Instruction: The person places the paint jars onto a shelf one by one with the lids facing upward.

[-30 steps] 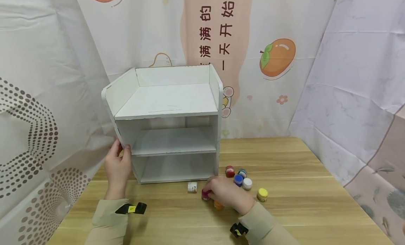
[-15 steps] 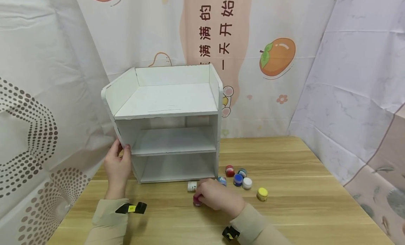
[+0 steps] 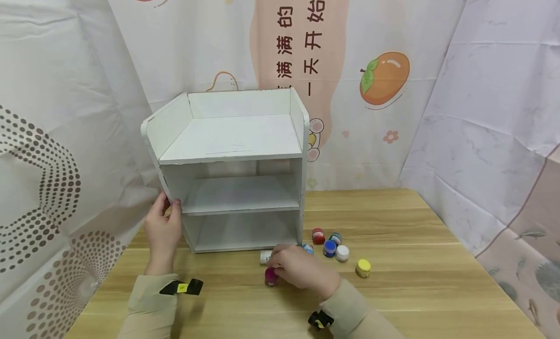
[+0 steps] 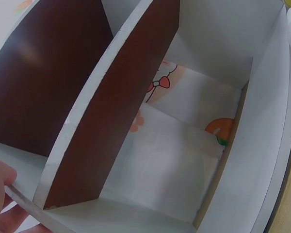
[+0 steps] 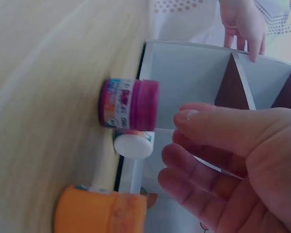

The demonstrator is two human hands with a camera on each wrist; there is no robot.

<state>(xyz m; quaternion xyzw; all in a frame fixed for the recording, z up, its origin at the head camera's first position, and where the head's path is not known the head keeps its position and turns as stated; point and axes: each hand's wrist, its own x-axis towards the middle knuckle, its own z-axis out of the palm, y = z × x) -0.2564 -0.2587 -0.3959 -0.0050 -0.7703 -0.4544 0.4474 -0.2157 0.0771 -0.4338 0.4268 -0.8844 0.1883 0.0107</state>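
Observation:
My left hand (image 3: pixel 164 229) grips the left side panel of a small white shelf unit (image 3: pixel 234 134), thumb on the inner side and fingers outside. In the left wrist view, part of that hand (image 4: pixel 0 199) shows at the panel's edge. A magenta paint jar (image 3: pixel 271 277) stands upright on the table before the unit. Just off its lid is my right hand (image 3: pixel 304 268); the right wrist view shows a gap between the loosely bent fingers and the jar. A white-capped jar (image 5: pixel 135 144) is behind the magenta one, and an orange jar (image 5: pixel 99 211), hidden in the head view, stands beside it.
Right of the unit are red (image 3: pixel 318 236), teal (image 3: pixel 336 239), blue (image 3: pixel 329 248) and white (image 3: pixel 342 253) jars, close together. A yellow jar (image 3: pixel 363 268) stands apart. A light blue jar (image 3: pixel 308 249) is partly behind my right hand. Printed curtains (image 3: pixel 376 149) surround the table.
My right hand has moved the magenta jar left and slightly nearer the front, and its fingers have let go of it. The left hand keeps its place on the shelf unit.

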